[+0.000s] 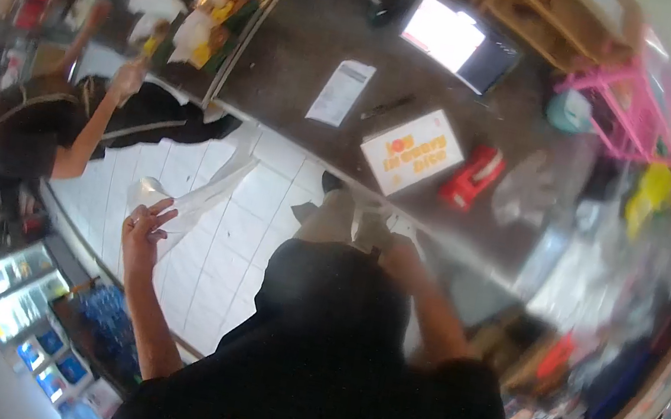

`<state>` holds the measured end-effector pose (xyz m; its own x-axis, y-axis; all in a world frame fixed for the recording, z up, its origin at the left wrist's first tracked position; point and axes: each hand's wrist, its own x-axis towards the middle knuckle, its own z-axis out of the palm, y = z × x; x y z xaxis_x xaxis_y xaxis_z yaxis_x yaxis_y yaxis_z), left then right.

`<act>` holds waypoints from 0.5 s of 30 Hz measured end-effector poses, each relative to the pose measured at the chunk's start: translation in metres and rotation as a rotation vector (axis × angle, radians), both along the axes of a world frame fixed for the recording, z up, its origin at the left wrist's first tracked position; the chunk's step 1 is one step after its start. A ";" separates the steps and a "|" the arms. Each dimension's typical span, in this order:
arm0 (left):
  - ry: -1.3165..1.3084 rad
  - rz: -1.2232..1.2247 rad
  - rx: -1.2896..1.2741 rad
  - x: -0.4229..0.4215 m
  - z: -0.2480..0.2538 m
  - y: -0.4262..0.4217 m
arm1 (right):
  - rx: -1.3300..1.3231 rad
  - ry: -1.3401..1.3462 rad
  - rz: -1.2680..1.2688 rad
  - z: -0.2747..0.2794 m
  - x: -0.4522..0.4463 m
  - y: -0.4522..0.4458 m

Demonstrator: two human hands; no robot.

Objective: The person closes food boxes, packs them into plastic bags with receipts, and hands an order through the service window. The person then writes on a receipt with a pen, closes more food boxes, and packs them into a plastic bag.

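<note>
The left hand (pixel 141 233) is gripping translucent plastic (pixel 201 199), some fingers (pixel 161 206) spreading apart. The right hand (pixel 399 259) is hanging by the worktop's (pixel 290 53) near edge; I cannot tell its fingers' state.

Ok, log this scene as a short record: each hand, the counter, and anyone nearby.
left hand: holding thin translucent plastic
right hand: near the counter's edge, grip unclear
counter: white box with orange lettering, red object, printed paper, lit screen
nearby: another person's arm, at the picture's left
</note>
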<state>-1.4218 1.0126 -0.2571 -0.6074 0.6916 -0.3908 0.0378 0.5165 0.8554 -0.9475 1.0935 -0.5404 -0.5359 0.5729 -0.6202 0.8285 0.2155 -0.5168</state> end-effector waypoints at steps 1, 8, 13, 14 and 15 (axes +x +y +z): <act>0.006 0.070 -0.081 0.012 -0.004 -0.018 | -0.016 0.031 -0.003 -0.014 -0.002 -0.005; -0.149 0.327 -0.211 0.058 -0.051 -0.204 | -0.103 0.081 -0.151 -0.133 -0.041 -0.007; -0.288 0.620 -0.172 0.073 -0.027 -0.233 | -0.222 0.087 -0.303 -0.135 -0.069 -0.046; -0.293 0.622 -0.155 0.069 -0.025 -0.227 | -0.229 0.106 -0.327 -0.133 -0.076 -0.057; -0.268 0.495 -0.106 0.068 -0.023 -0.217 | -0.226 0.136 -0.351 -0.131 -0.084 -0.066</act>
<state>-1.3543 0.7958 -0.2803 -0.7190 0.2984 -0.6277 -0.4418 0.5009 0.7442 -1.0317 1.0276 -0.6709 -0.4183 0.5925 -0.6884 0.7528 -0.1980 -0.6278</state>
